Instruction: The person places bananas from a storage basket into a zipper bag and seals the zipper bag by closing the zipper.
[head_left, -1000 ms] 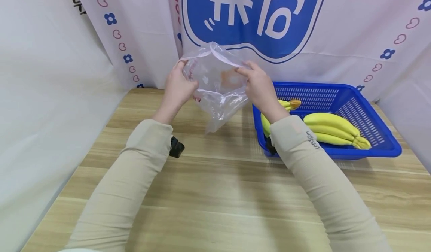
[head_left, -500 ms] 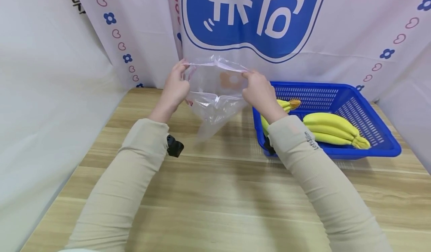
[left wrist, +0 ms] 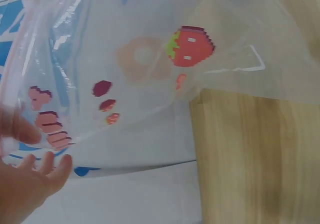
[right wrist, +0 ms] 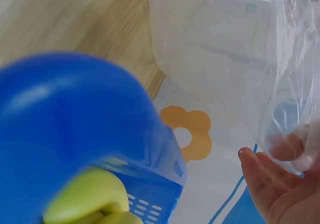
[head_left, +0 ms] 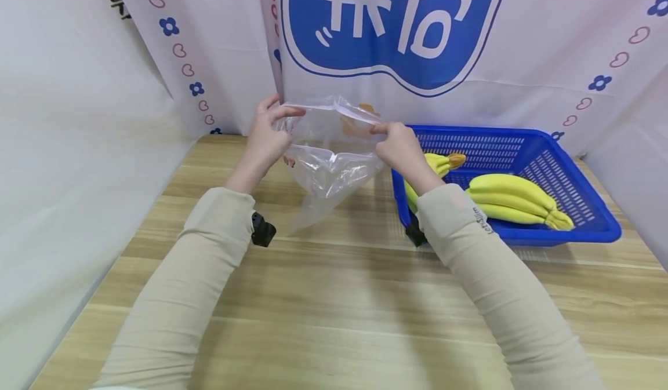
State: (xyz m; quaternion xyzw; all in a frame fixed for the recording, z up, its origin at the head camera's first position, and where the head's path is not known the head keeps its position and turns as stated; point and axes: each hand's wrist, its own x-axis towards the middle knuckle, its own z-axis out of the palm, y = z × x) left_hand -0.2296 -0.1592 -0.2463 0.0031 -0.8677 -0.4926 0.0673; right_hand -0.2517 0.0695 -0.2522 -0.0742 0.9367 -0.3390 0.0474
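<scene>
Left hand (head_left: 267,138): fingers loosely spread, one digit over the rim of the clear plastic bag (head_left: 331,175), left end of its mouth. Right hand (head_left: 400,149): pinches the rim at the other end, thumb seen through the film in the right wrist view. Bag hangs between both hands, mouth gaping upward, pale pink strips along both edges, body narrowing downward. Can't tell whether its lower tip touches the wooden tabletop (head_left: 323,309). Left wrist view shows red prints on the film, one strawberry-like print (left wrist: 192,46) with a green patch.

Blue basket (head_left: 553,238) sits on the tabletop right of the bag, near the right hand, slotted walls. Two banana bunches inside: right bunch (head_left: 514,196) in plain sight, left bunch (head_left: 438,161) partly covered by the right arm. Beige sleeves (head_left: 172,297) on both arms; small black device (head_left: 263,230) at left wrist, another (head_left: 416,232) at right. White printed cloth (head_left: 235,48) behind, blue emblem (head_left: 386,71) with white characters.
</scene>
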